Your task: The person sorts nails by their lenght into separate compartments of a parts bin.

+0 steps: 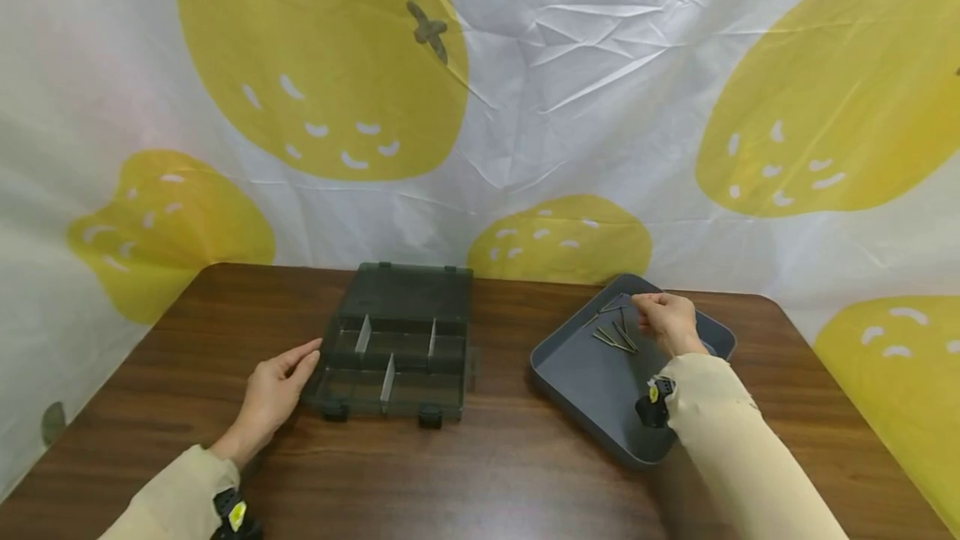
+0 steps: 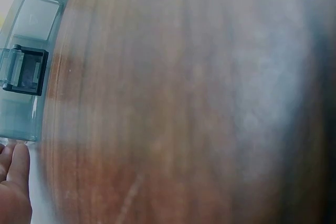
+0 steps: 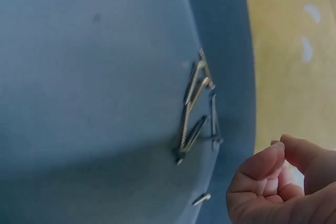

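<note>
My left hand (image 1: 272, 390) touches the left side of a dark see-through compartment box (image 1: 427, 387) with its fingers fairly straight. The lid (image 1: 412, 292) of the box is raised at the back, and pale dividers split the inside. In the left wrist view, fingertips (image 2: 20, 156) meet the end of the box near its black latch (image 2: 31, 71). Over the far part of a grey tray (image 1: 592, 382), my right hand (image 1: 666, 322) has curled fingers, thumb and forefinger tips together. No item shows between them. Several thin metal screws (image 3: 191, 103) lie in the tray beside that hand.
Both the box and the tray stand on a brown wooden table (image 1: 495, 448). Behind it hangs a white cloth (image 1: 570, 65) with yellow fruit prints. One short screw (image 3: 201, 199) lies apart from the others, near the tray's wall.
</note>
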A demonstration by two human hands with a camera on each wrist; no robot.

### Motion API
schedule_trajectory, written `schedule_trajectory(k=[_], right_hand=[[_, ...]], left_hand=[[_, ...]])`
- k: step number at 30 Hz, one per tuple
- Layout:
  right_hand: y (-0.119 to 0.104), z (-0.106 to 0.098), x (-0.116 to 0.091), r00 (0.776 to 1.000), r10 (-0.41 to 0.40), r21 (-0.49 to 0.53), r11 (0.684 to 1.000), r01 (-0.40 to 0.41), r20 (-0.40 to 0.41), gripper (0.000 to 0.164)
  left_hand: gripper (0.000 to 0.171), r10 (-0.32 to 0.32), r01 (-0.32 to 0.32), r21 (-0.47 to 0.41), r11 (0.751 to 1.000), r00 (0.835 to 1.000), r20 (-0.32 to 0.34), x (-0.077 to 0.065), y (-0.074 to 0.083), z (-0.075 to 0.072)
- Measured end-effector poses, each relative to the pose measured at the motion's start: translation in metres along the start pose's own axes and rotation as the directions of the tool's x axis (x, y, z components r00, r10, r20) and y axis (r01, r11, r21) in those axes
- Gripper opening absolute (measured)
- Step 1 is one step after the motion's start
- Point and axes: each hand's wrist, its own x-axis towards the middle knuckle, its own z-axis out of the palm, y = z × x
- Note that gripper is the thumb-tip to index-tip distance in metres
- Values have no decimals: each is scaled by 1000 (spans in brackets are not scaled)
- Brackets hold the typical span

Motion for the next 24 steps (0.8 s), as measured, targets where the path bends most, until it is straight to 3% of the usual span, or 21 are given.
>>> schedule_trajectory(k=[6,13,24], right_hand=[[17,-3,10,1000,6,-148,989,-6,-2,15],[31,-2,17,999,27,-174,984,-30,-20,13],[34,1,23,999,-27,-337,941,19,-20,21]], left_hand=[[39,0,0,0,1000,1000,-3,-1,-1,1],[36,7,-8,-1,1000,1000,-19,-1,-1,3],[39,-4,4,-17,1000,1000,1,-1,0,0]])
